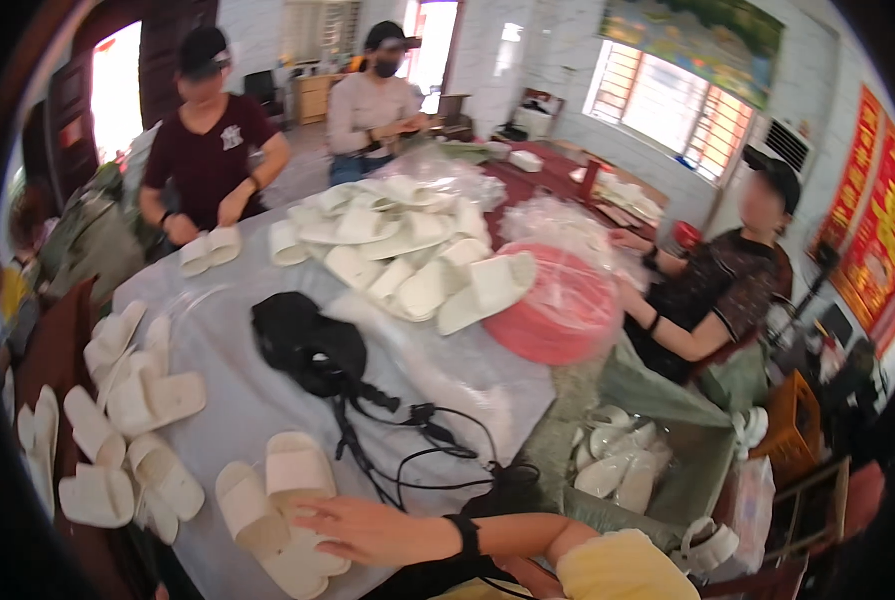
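A pair of white slippers point(253, 505) lies on the grey-covered table at the near edge, soles side by side. My right hand point(373, 530) reaches across from the lower right, black band on the wrist. Its fingers are stretched out and apart over the heel part of the right-hand slipper; whether they touch it I cannot tell. My left hand is out of view. To the left of this pair, several loose white slippers point(153, 400) lie in an untidy heap. Beyond it rests a black bag point(308, 345) with black cords point(418, 430) trailing toward me.
A large pile of white slippers point(398, 245) covers the far table, beside a red round tub point(558, 310) with clear plastic. One co-worker point(213, 150) handles slippers at far left; another point(378, 110) stands behind; a third point(738, 270) sits right. A green sack point(668, 440) holds wrapped slippers.
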`<action>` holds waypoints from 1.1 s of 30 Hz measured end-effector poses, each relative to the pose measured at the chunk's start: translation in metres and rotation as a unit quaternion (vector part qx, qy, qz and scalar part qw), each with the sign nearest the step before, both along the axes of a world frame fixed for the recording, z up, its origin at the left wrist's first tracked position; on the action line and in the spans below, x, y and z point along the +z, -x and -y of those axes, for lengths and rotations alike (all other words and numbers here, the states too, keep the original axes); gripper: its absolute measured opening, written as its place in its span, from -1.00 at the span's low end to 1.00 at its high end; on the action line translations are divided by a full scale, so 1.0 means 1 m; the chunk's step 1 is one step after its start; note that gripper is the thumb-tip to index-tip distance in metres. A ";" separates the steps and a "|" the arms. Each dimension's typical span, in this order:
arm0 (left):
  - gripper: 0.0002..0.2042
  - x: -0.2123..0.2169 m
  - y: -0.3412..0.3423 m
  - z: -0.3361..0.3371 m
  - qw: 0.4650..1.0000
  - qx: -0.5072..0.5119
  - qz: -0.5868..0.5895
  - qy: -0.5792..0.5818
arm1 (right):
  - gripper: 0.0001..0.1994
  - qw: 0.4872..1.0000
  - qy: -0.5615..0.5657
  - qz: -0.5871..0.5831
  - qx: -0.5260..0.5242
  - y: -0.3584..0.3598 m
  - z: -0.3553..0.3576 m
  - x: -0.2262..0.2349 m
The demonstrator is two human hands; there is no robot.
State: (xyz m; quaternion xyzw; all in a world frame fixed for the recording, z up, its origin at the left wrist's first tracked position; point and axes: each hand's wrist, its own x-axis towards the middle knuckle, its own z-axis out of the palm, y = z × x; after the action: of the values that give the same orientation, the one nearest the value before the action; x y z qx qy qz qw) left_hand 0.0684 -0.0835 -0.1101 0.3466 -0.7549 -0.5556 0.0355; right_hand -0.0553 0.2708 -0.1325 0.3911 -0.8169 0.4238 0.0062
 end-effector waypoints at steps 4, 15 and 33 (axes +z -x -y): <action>-0.43 -0.033 -0.064 0.032 0.996 -0.021 -0.031 -0.087 | -0.44 0.986 0.067 -0.126 0.088 0.000 0.025 0.026; -0.16 0.038 -0.022 -0.100 0.821 -0.439 -0.144 0.336 | -0.14 0.945 -0.152 -0.116 0.267 -0.025 0.046 0.038; -0.55 -0.036 0.024 -0.173 0.938 -0.136 -0.186 -0.258 | -0.21 0.932 0.135 0.337 -0.013 -0.001 0.009 -0.020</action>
State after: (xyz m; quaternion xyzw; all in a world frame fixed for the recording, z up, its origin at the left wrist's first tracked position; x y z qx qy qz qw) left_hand 0.0442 0.0895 -0.1459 0.1285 -0.6057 -0.7852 0.0084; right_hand -0.0546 0.2618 -0.1528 0.2104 -0.7111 0.6368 -0.2109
